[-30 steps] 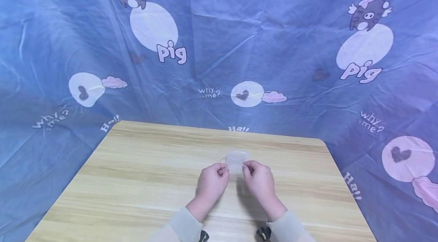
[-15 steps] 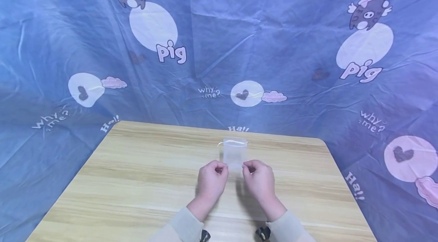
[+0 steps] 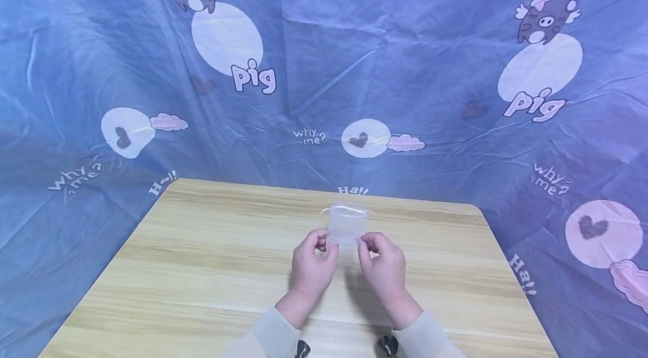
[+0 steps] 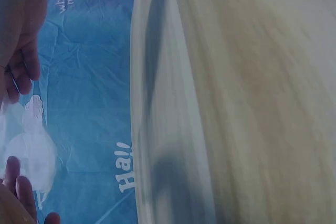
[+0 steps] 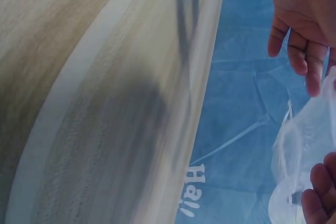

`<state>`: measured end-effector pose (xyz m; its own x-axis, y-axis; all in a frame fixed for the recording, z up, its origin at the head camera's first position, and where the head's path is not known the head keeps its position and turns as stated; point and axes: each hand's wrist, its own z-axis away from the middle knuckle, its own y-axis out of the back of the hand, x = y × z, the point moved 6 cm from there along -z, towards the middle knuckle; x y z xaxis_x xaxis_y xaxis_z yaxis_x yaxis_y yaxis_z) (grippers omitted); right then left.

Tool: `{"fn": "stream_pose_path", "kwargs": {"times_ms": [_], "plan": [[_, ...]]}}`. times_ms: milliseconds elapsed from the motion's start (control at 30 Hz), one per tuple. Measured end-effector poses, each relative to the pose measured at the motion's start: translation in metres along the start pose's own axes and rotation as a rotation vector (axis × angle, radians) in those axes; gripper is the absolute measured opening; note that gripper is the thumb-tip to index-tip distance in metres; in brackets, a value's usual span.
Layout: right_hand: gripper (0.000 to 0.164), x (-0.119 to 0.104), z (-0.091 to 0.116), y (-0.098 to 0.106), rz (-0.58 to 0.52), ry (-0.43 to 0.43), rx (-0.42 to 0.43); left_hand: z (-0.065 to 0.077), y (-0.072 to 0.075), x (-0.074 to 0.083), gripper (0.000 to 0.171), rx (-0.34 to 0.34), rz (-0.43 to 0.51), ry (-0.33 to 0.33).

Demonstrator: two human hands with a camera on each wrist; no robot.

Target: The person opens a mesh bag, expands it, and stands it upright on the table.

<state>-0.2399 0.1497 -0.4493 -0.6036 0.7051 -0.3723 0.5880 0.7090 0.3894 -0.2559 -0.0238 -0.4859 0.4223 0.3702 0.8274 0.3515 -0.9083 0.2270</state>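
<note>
A small, translucent white drawstring pouch (image 3: 348, 226) is spread between my two hands above the table, its pale cord crossing near the far end with loose ends at both sides. My left hand (image 3: 313, 262) holds its near left corner, thumb and index finger standing a little apart there. At the near right corner, my right hand (image 3: 383, 259) pinches the pouch between thumb and index finger. In the right wrist view the pouch (image 5: 294, 140) shows sheer and creased between both hands; the left wrist view catches part of the pouch (image 4: 13, 135) at its left edge.
A wood-grain table (image 3: 202, 256) lies under my hands, with their shadows on it. Behind and at both sides hangs a blue cloth (image 3: 324, 65) printed with pigs, hearts and lettering. Dark wrist devices (image 3: 388, 345) sit by both sleeves.
The pouch's far end has swung up and away from me, bringing the cord into view. Just now my left index finger has spread from the thumb, and the pouch looks slightly wider.
</note>
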Motion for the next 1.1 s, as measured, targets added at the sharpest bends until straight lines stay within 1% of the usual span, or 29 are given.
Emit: {"fn": "stream_pose_path", "kwargs": {"times_ms": [33, 133, 200, 233, 333, 433, 533, 600, 633, 733, 833, 900, 967, 1033, 1100], "plan": [[0.004, 0.000, -0.001, 0.000, -0.003, 0.003, 0.002, 0.000, 0.000, 0.001, 0.022, -0.006, 0.000, -0.020], [0.005, 0.000, -0.002, 0.002, -0.008, 0.011, 0.014, 0.001, 0.001, 0.004, 0.025, -0.008, -0.007, -0.091], [0.003, -0.001, -0.003, 0.003, -0.007, 0.009, 0.018, 0.001, 0.002, 0.006, 0.028, -0.009, -0.001, -0.137], [0.003, -0.002, -0.003, 0.003, -0.010, 0.013, 0.026, 0.001, 0.002, 0.007, 0.028, -0.008, 0.002, -0.157], [0.013, -0.003, -0.004, 0.004, -0.017, 0.017, 0.050, 0.000, 0.002, 0.008, 0.031, -0.010, 0.004, -0.195], [0.015, -0.003, -0.005, 0.005, -0.024, 0.021, 0.060, -0.001, 0.003, 0.009, 0.027, 0.008, -0.001, -0.232], [0.010, -0.004, -0.004, 0.006, -0.032, 0.039, 0.063, -0.002, 0.005, 0.011, 0.020, 0.051, -0.011, -0.274], [0.004, -0.006, -0.003, 0.006, -0.034, 0.076, 0.068, -0.003, 0.007, 0.012, 0.015, 0.087, -0.020, -0.289], [0.005, -0.007, -0.003, 0.006, -0.034, 0.099, 0.073, -0.004, 0.008, 0.012, 0.014, 0.107, -0.020, -0.295], [0.014, -0.013, -0.002, 0.006, -0.029, 0.168, 0.089, -0.004, 0.011, 0.013, 0.014, 0.166, -0.028, -0.299], [0.013, -0.016, -0.001, 0.005, -0.008, 0.193, 0.097, -0.003, 0.013, 0.016, 0.018, 0.211, -0.040, -0.317], [0.010, -0.017, -0.001, 0.005, 0.020, 0.183, 0.094, -0.002, 0.014, 0.018, 0.019, 0.227, -0.050, -0.325], [0.013, -0.018, -0.001, 0.004, 0.041, 0.169, 0.091, -0.001, 0.015, 0.020, 0.017, 0.235, -0.061, -0.331], [0.017, -0.019, -0.001, 0.003, 0.069, 0.161, 0.086, 0.000, 0.014, 0.021, 0.013, 0.226, -0.056, -0.329], [0.017, -0.019, -0.002, 0.003, 0.078, 0.164, 0.085, 0.000, 0.013, 0.020, 0.011, 0.213, -0.053, -0.333]]}}
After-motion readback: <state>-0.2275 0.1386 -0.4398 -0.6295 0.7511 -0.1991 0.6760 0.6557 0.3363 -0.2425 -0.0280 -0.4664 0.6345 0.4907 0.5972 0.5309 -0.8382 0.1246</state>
